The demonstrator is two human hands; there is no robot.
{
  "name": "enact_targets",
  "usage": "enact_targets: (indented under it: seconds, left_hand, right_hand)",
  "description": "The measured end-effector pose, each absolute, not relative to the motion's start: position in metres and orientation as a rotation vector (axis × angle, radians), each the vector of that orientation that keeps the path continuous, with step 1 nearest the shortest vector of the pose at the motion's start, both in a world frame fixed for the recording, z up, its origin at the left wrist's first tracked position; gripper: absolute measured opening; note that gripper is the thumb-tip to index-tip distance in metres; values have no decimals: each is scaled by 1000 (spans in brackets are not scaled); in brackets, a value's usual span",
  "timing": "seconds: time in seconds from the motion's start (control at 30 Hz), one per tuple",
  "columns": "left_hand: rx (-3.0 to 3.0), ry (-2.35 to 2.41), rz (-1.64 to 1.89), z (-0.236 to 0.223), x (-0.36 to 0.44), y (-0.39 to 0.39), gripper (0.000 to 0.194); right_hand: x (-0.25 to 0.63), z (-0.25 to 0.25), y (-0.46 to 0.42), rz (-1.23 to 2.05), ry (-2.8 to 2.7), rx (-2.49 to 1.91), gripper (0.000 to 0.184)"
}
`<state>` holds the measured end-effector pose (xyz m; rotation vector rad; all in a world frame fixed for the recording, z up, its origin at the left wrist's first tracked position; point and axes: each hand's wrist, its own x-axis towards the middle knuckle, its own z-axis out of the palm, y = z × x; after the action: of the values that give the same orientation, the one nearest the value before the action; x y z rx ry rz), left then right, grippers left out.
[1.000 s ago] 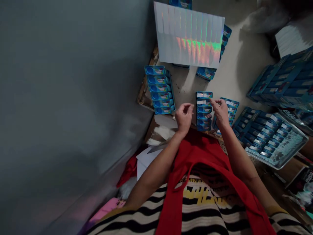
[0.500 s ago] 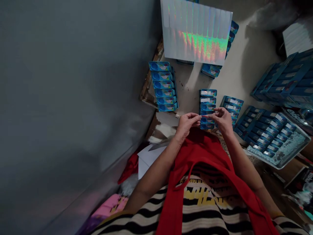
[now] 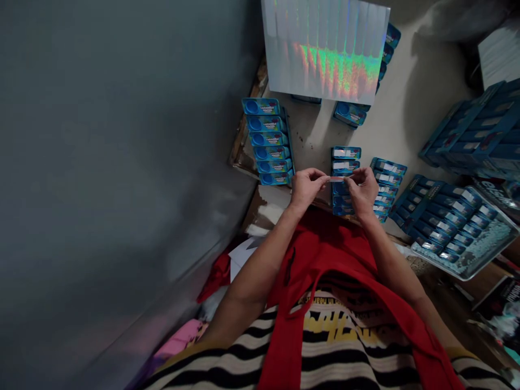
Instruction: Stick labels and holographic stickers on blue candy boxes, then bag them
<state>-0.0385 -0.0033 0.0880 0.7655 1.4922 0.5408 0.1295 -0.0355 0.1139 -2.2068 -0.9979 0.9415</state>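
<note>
Right now I hold a thin, narrow, pinkish-pale strip [image 3: 337, 179] stretched level between my two hands. My left hand [image 3: 306, 187] has thumb and fingertips pinched close together on its left end, and my right hand [image 3: 364, 187] grips the other end in the same narrow way. The strip hangs over the middle row of blue, round-cornered packs [image 3: 345, 166], seen just in front of them; whether it touches them I cannot tell. The two packs at the far end of that row carry silvery-white bands across their faces, while my fingers partly cover the middle ones.

Near my right hand is another row of blue packs with pale bands [image 3: 389, 179]. Left of my left hand, well apart from the middle row, six blue packs printed with lettering [image 3: 268, 139] lie in a column along the edge of the pale tabletop [image 3: 410, 119]. Farther off, a large, silvery sheet with a rainbow sheen [image 3: 325, 49] covers parts of more packs. At my right sits a shallow, pale-rimmed tray [image 3: 485, 266] with small light-blue bits and banded packs in it. I wear a bright red apron [image 3: 335, 241] over a black-and-cream striped shirt [image 3: 325, 360].
</note>
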Motion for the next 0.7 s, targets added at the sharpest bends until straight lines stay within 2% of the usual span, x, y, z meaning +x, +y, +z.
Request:
enact_targets:
  seconds: [0.2, 0.33, 0.43, 0.5, 0.63, 0.7]
  left_hand:
    - [617, 1414, 606, 71, -34, -9, 27]
    - [320, 1353, 603, 49, -25, -12, 52]
    - [240, 1371, 623, 31, -15, -16, 70]
    - [280, 1431, 662, 22, -9, -20, 64]
    - [385, 1581, 724, 13, -8, -29, 37]
    - [423, 1640, 745, 10, -14, -34, 32]
  right_hand:
    - [131, 111, -34, 939, -1069, -2291, 25]
    - [143, 107, -32, 822, -1096, -2425, 47]
    - [156, 98, -30, 932, -991, -2387, 57]
    - [161, 92, -30, 1052, -900, -2307, 61]
    - [164, 84, -36, 1314, -726, -2039, 75]
    - [164, 83, -42, 1483, -527, -1862, 83]
